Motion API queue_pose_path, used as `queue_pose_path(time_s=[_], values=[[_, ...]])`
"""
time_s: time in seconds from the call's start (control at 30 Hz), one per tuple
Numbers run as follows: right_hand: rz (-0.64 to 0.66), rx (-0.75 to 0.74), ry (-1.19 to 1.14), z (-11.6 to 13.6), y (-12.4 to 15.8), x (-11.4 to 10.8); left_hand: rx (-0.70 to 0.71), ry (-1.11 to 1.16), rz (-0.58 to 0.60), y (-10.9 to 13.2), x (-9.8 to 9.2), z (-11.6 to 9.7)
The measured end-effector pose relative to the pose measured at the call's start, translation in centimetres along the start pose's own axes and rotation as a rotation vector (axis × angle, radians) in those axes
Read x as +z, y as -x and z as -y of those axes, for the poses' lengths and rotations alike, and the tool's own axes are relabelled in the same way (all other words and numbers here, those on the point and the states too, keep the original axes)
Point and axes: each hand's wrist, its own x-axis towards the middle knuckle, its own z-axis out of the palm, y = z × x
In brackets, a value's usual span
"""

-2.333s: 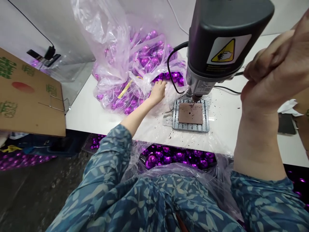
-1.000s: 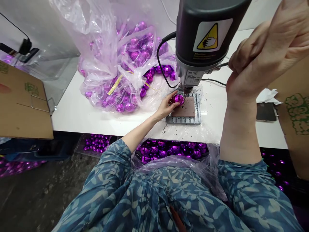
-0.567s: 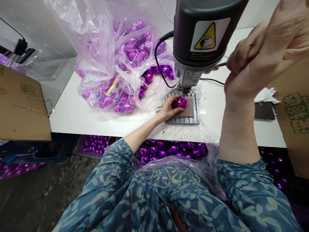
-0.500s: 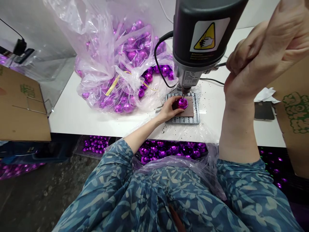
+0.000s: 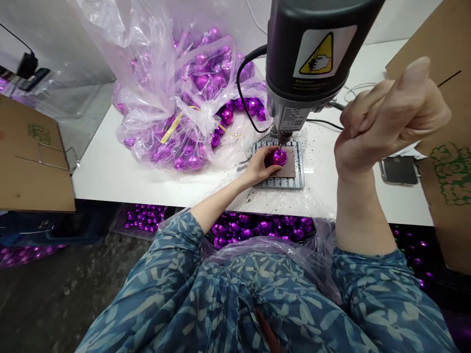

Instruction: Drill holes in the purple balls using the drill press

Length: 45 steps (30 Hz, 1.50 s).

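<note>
A shiny purple mirrored ball [image 5: 279,157] rests on a brown board [image 5: 289,169] on the slotted metal base. My left hand [image 5: 259,165] holds this ball from its left side between thumb and fingers. Directly above stands a black drill press [image 5: 309,54], its chuck [image 5: 285,138] pointing down with the bit at the top of the ball. On the right, my right hand [image 5: 386,115] is closed around the drill press's feed lever [image 5: 336,104]; most of the lever is hidden by the fingers.
Behind my left hand lies a clear plastic bag [image 5: 191,113] of purple balls. More balls [image 5: 257,228] sit in a lined container below the table edge. Cardboard boxes [image 5: 33,152] flank the table, and a phone [image 5: 400,170] lies at right. Dark shavings surround the base.
My right hand has come down with the lever, further from the camera. The drill bit looks slightly lower against the ball. My left hand stays on the ball.
</note>
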Motion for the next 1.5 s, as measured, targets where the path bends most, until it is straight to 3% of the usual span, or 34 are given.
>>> queue_pose_path(time_s=[0.2, 0.47, 0.57, 0.7, 0.83, 0.93, 1.0, 1.03, 1.13, 1.17, 1.2, 1.23, 1.3, 1.4, 1.5], values=[[-0.036, -0.090, -0.005, -1.3, 1.0, -0.7, 0.010, 0.016, -0.009, 0.1, 0.0, 0.1], [0.062, -0.169, 0.133, -5.1, 3.4, -4.3, -0.001, 0.033, -0.022, 0.1, 0.1, 0.2], [0.042, -0.149, 0.139, -3.4, 2.9, -3.1, 0.005, 0.029, -0.024, 0.2, 0.0, 0.2], [0.039, -0.049, 0.112, -0.5, -0.6, 0.3, 0.004, 0.047, -0.031, 0.2, 0.1, 0.0], [0.037, 0.103, 0.075, -0.4, -4.2, 2.5, -0.038, 0.084, -0.040, 0.2, 0.3, -0.5], [-0.037, 0.251, 0.122, -0.8, -5.2, 2.9, -0.045, 0.078, -0.094, 1.3, -0.9, -1.6], [-0.051, 0.303, 0.153, -0.9, -5.3, 2.7, -0.018, 0.033, 0.029, 3.2, -2.8, -3.0], [-0.045, 0.310, 0.159, -1.0, -5.2, 2.6, -0.002, 0.002, 0.182, 4.5, -4.1, -3.8], [-0.046, 0.309, 0.153, -1.0, -5.1, 2.3, 0.011, -0.081, 0.809, 8.4, -7.7, -6.3], [-0.061, 0.315, 0.152, -0.9, -5.1, 2.3, -0.011, -0.092, 0.932, 9.2, -8.7, -6.8], [-0.086, 0.324, 0.152, -0.7, -5.0, 2.4, -0.040, -0.095, 0.972, 9.5, -9.5, -7.1], [-0.096, 0.341, 0.149, -0.5, -5.0, 2.6, -0.066, -0.096, 0.931, 9.2, -10.2, -7.1], [-0.119, 0.350, 0.134, 0.0, -4.8, 2.9, -0.074, -0.126, 0.659, 6.7, -11.0, -5.8], [-0.145, 0.291, 0.098, 0.3, -4.6, 3.2, 0.002, -0.289, 0.074, -0.9, -11.7, -1.5], [-0.113, 0.236, 0.058, -0.3, -4.5, 3.0, -0.121, -0.398, -0.271, -9.0, -12.1, 3.6]])
